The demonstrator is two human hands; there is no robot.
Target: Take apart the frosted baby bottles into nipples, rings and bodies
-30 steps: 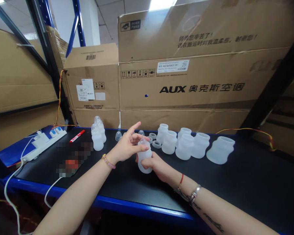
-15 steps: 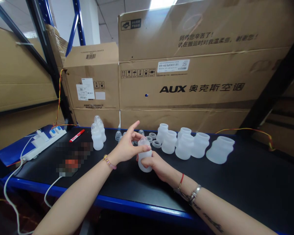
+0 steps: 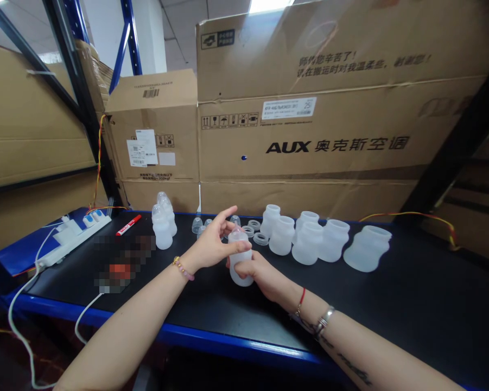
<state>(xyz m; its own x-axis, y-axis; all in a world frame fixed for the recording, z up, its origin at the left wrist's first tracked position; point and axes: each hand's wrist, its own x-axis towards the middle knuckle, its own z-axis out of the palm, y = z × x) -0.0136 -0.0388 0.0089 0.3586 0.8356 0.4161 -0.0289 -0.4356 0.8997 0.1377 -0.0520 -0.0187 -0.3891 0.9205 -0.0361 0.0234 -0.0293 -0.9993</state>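
Though amid cartons (image 3: 334, 141), bottles (image 3: 162, 231) on workbench (image 3: 411, 304)

A pixelated object (image 3: 124, 264) on the bench (image 3: 423, 288) can't be made out — the bottle (image 3: 241, 270) is partly hidden by the left hand (image 3: 214, 247) and right hand (image 3: 257, 274).

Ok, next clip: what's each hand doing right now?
Left hand: partly open, one finger lying across a frosted plastic baby bottle.
Right hand: closed, holding that bottle.
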